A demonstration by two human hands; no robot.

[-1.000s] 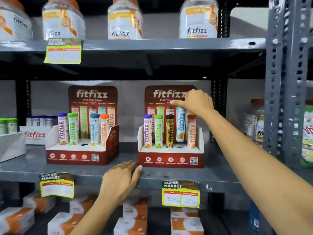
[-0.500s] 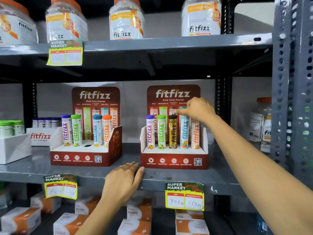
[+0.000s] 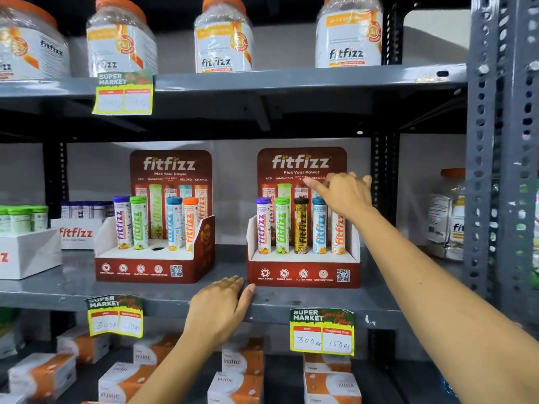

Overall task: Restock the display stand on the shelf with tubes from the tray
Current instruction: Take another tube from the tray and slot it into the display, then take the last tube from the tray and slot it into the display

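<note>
Item: right display stand [image 3: 303, 269], middle shelf [image 3: 320, 298]; five tubes seated. Blue tube [image 3: 319, 228] in fourth slot. Our right hand [image 3: 345, 193] above its cap, fingers loose, gripping nothing. Left hand [image 3: 218, 310] flat on shelf edge. Tray unseen. We advise: press cap straight down, label forward.

The right hand [image 3: 345, 195] is raised on an outstretched bare arm that runs in from the lower right, back of the hand toward the camera, index finger extended to the left, other fingers loosely curled, gripping nothing. The left hand [image 3: 218, 309] lies lower and nearer, palm down, fingers flat and together, thumb spread rightward.
</note>
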